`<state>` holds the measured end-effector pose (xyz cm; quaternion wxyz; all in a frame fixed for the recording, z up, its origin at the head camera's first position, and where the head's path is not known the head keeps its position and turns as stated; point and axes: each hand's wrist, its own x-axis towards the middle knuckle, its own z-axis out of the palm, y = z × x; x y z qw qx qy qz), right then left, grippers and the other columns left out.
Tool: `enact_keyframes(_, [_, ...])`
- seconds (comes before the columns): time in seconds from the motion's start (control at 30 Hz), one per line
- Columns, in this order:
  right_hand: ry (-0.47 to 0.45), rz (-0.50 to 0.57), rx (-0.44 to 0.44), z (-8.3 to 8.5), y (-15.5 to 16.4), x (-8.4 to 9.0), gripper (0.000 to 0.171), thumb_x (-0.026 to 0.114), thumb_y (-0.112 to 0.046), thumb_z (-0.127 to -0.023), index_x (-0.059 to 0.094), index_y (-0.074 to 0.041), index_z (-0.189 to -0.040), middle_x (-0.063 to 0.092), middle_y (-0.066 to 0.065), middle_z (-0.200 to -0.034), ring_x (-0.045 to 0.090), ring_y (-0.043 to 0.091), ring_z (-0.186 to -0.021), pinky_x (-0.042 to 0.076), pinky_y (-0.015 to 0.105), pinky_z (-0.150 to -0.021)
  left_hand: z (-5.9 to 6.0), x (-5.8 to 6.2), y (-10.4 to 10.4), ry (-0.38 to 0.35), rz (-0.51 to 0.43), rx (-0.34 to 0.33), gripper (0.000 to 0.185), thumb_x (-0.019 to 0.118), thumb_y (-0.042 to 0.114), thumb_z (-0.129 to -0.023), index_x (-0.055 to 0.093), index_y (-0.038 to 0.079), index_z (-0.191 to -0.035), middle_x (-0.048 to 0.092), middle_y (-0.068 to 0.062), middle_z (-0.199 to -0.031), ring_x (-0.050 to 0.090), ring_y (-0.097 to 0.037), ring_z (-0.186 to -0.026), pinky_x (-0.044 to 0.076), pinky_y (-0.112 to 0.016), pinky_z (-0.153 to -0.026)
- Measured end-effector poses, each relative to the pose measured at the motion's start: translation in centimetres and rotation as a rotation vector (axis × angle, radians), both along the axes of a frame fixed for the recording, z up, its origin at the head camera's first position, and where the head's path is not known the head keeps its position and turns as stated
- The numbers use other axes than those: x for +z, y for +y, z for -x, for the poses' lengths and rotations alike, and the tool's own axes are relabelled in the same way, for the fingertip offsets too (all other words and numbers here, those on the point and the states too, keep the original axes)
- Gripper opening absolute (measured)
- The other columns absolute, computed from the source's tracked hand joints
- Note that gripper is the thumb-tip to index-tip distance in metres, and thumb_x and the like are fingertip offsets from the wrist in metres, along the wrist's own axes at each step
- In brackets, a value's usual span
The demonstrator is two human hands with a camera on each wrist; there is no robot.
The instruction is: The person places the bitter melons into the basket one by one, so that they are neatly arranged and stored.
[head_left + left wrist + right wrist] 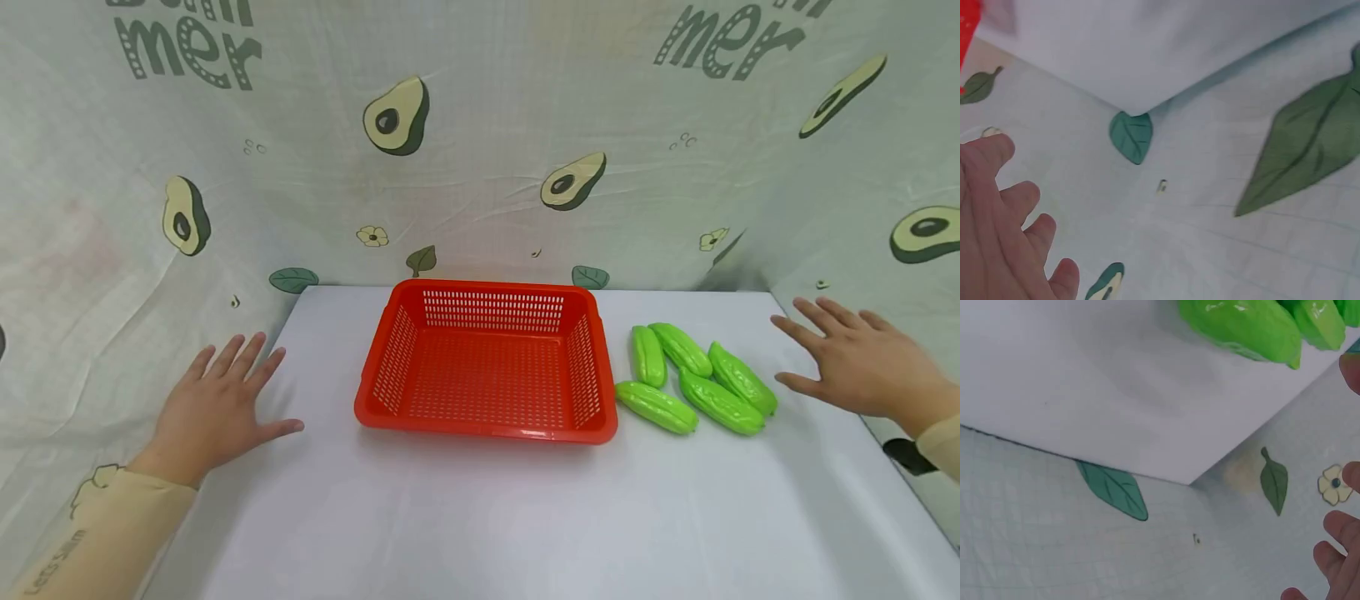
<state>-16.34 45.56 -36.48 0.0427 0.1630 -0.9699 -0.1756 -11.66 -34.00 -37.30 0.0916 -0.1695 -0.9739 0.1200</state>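
My left hand (217,408) hovers over the table's left edge, fingers spread and holding nothing. Over the right edge, my right hand (870,358) is likewise spread, with nothing in it. Between them stands a red plastic basket (487,435) with slotted sides and a bare mesh floor. Several glossy bright green vegetables with ridged skins, like small bitter melons (656,407), lie in a loose group right of the basket. The nearest to my right hand is a green one (742,379) at the group's right end. In the right wrist view, part of this green group (1241,328) shows at the top.
The white table (480,517) carries the basket towards its back edge. A pale cloth (480,108) printed with avocados and leaves hangs behind and along both sides. A small black object (909,456) shows beside the table's right edge, below the right sleeve.
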Motion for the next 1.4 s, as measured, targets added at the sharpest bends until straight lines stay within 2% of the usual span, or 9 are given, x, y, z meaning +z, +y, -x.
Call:
enact_keyframes(0.17, [-0.022,0.033,0.044,0.4,-1.7,0.1,0.089,0.071,-0.057,-0.084,0.044,-0.001,-0.147,0.023,0.032,-0.156,0.025,0.051,-0.140,0.020,0.072,-0.107,0.0,0.7,1.9,-0.022,-0.062,0.010,0.109,0.055,0.084,-0.077,0.040,0.006,-0.152,0.029,-0.028,-0.156,0.022,-0.046,-0.144,0.004,-0.061,-0.117])
enact_keyframes(0.4, [-0.038,0.095,0.143,1.5,-4.7,0.3,0.089,0.072,-0.057,-0.084,0.043,-0.004,-0.149,0.035,0.032,-0.150,0.033,0.051,-0.135,0.029,0.068,-0.105,-0.4,1.5,4.9,-0.034,-0.120,0.002,0.105,0.054,0.080,-0.081,0.034,0.010,-0.156,0.025,-0.024,-0.159,0.020,-0.044,-0.145,0.015,-0.064,-0.114])
enact_keyframes(0.57, [-0.088,0.157,0.155,2.1,-7.4,0.1,0.087,0.070,-0.057,-0.087,0.040,-0.007,-0.152,0.033,0.030,-0.152,0.037,0.052,-0.133,0.036,0.069,-0.099,-0.5,1.6,7.5,-0.058,-0.171,-0.024,0.102,0.057,0.076,-0.083,0.030,0.011,-0.157,0.023,-0.022,-0.161,0.021,-0.043,-0.146,0.015,-0.062,-0.115])
enact_keyframes(0.83, [-0.210,0.225,0.089,3.3,-12.3,-1.0,0.088,0.066,-0.060,-0.088,0.032,-0.016,-0.157,0.031,0.026,-0.155,0.041,0.052,-0.130,0.044,0.067,-0.094,-0.6,0.2,10.7,-0.094,-0.214,-0.042,0.105,0.054,0.080,-0.080,0.031,0.013,-0.157,0.025,-0.019,-0.161,0.024,-0.042,-0.145,0.023,-0.063,-0.113])
enact_keyframes(1.07, [-0.293,0.307,0.074,4.0,-14.3,-2.4,0.085,0.065,-0.058,-0.090,0.030,-0.020,-0.157,0.031,0.023,-0.155,0.045,0.049,-0.128,0.054,0.060,-0.080,-0.8,-0.7,12.0,-0.163,-0.256,-0.019,0.107,0.049,0.083,-0.080,0.030,0.012,-0.158,0.025,-0.019,-0.161,0.025,-0.043,-0.145,0.024,-0.062,-0.113])
enact_keyframes(1.23, [-0.357,0.349,0.038,4.7,-15.0,-3.6,0.082,0.066,-0.051,-0.092,0.028,-0.020,-0.158,0.029,0.024,-0.155,0.057,0.044,-0.116,0.055,0.058,-0.081,-0.7,-1.4,12.3,-0.184,-0.265,-0.011,0.111,0.044,0.087,-0.079,0.030,0.010,-0.157,0.028,-0.021,-0.159,0.026,-0.044,-0.144,0.025,-0.062,-0.112])
enact_keyframes(1.4, [-0.428,0.391,-0.025,4.9,-15.3,-4.3,0.083,0.071,-0.043,-0.091,0.028,-0.019,-0.158,0.026,0.028,-0.155,0.063,0.041,-0.105,0.051,0.063,-0.086,-0.7,-2.0,12.6,-0.200,-0.276,-0.004,0.117,0.042,0.089,-0.077,0.028,0.004,-0.157,0.030,-0.022,-0.158,0.028,-0.044,-0.143,0.026,-0.062,-0.112])
